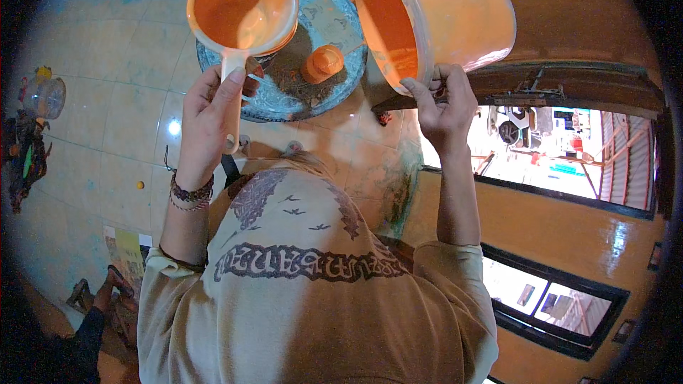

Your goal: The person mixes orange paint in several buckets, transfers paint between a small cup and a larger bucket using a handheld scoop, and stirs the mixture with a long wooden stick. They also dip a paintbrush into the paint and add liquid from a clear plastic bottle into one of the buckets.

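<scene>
My left hand (pixel 205 110) is closed round the pale handle of a plastic dipper (pixel 242 3), whose round bowl faces me. Orange coats the inside of the bowl, with a lighter patch near its bottom. My right hand (pixel 448 103) grips the rim of a large pale-orange bucket (pixel 466 14), thumb on the near edge. The bucket lies tilted on its side with its mouth towards the dipper, and its inner wall is orange. Between them, a small orange cup (pixel 326 62) with a thin stick in it stands on a round, stained bluish table (pixel 334 103). The dipper hides part of another container behind it.
Pale floor tiles (pixel 128 114) spread to the left, with a clear plastic jug (pixel 46 96) and a dark heap (pixel 28 156) at the far side. Another person's leg (pixel 107 295) shows at lower left. An orange wall with windows (pixel 548 302) and an opening stands at right.
</scene>
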Motion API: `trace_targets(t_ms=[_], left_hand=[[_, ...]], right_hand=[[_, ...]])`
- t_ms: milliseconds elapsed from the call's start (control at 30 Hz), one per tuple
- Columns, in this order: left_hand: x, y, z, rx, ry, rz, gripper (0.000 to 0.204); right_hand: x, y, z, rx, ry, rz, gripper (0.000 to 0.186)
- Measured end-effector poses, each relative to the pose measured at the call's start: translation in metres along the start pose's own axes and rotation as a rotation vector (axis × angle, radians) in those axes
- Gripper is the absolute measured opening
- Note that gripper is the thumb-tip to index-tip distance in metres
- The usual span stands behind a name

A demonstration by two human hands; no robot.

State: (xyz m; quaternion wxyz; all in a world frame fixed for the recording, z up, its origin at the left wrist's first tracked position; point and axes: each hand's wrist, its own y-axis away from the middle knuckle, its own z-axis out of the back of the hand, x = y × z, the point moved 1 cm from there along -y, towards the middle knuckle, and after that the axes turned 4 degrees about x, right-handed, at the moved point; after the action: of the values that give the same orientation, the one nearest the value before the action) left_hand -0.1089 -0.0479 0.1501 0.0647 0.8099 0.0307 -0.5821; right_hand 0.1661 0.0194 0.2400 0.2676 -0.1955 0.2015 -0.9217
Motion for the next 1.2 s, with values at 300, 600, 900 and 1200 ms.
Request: trace_targets(t_ms=[300, 600, 900, 1200], left_hand=[[0.0006, -0.0005, 0.0001, 0.012, 0.018, -0.015, 0.029], [-0.0011, -0.0023, 0.0008, 0.043, 0.032, -0.027, 0.029], [-0.0057, -0.0043, -0.0044, 0.025, 0.034, 0.031, 0.028], [-0.0053, -0.007, -0.0045, 0.045, 0.012, 0.033, 0.027]], right_hand=[[-0.0004, -0.0007, -0.0008, 0.011, -0.009, -0.023, 0.027], [0.0013, -0.0034, -0.0004, 0.017, -0.004, -0.033, 0.028], [0.001, -0.0062, 0.0013, 0.002, 0.001, 0.0, 0.028], [-0.0048, -0.0052, -0.0038, 0.016, -0.023, -0.009, 0.028]])
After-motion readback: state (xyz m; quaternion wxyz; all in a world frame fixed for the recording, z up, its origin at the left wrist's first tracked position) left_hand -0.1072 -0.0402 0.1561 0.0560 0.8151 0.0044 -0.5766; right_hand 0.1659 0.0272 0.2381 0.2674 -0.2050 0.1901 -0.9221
